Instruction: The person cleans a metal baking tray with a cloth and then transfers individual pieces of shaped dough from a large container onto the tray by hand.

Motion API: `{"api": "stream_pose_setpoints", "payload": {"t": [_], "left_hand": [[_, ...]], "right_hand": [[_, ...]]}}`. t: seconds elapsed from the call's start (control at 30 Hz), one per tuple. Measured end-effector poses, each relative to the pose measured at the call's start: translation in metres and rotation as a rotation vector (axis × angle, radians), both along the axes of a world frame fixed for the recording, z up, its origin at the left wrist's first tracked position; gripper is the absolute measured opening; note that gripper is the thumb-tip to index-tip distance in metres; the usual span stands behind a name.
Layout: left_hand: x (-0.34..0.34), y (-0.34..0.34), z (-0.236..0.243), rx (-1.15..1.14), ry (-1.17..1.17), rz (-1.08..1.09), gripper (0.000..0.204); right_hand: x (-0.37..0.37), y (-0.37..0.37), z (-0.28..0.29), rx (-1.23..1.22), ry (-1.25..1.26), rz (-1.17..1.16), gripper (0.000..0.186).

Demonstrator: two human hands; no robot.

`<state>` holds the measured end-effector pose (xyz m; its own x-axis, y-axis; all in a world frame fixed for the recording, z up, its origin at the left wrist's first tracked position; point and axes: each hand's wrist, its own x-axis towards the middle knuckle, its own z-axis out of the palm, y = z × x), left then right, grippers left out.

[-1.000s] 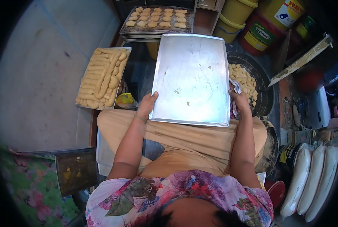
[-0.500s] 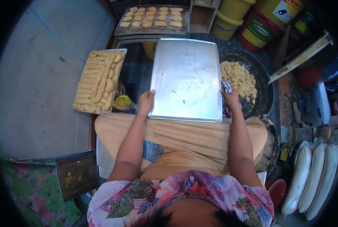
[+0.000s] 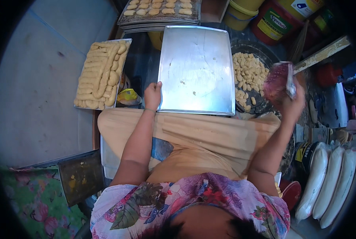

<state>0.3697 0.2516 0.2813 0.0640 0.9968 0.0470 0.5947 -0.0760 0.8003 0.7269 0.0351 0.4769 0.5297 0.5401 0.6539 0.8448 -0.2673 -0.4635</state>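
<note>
My left hand [image 3: 153,95] grips the lower left edge of a bare silver baking tray [image 3: 196,67] that lies just beyond my knees. My right hand [image 3: 293,101] is off the tray, raised to its right and blurred, closed on a crumpled pink and white cloth [image 3: 277,83] over a round black pan [image 3: 265,51]. Small dough pieces [image 3: 247,67] are heaped in that pan. Left of my left hand, a tray of long dough rolls [image 3: 100,75] sits beside a small yellow packet [image 3: 128,95].
Stacked trays with flattened dough pieces [image 3: 158,20] stand at the back. Yellow buckets [image 3: 239,20] and red buckets [image 3: 267,32] are at upper right. A pale board [image 3: 319,55] slants across the right side. Long white plastic-wrapped bundles [image 3: 333,183] lie lower right.
My right hand has left the tray's edge and swung right with the cloth. My left hand still holds the tray, which appears slightly higher in the picture than half a second ago.
</note>
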Motion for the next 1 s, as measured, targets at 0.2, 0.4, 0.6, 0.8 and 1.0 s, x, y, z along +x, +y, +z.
{"api": "stream_pose_setpoints", "payload": {"t": [0.2,0.4,0.6,0.8,1.0], "left_hand": [[0.000,-0.002,-0.002,-0.009,-0.090,0.003,0.036],[-0.010,0.013,-0.009,-0.186,-0.179,-0.086,0.037],[-0.009,0.023,0.013,-0.333,-0.216,-0.206,0.034],[-0.015,0.037,0.029,-0.475,0.084,-0.399,0.033],[-0.015,0.047,0.031,-0.604,0.038,-0.510,0.031]], "right_hand": [[-0.048,-0.100,0.007,-0.539,-0.060,-0.083,0.059],[-0.103,-0.109,-0.018,-1.034,0.033,0.403,0.059],[-0.200,0.000,-0.064,-0.644,0.322,1.347,0.034],[-0.302,0.030,-0.119,-1.028,0.227,1.484,0.089],[-0.297,0.045,-0.140,-1.098,0.382,1.310,0.073]]}}
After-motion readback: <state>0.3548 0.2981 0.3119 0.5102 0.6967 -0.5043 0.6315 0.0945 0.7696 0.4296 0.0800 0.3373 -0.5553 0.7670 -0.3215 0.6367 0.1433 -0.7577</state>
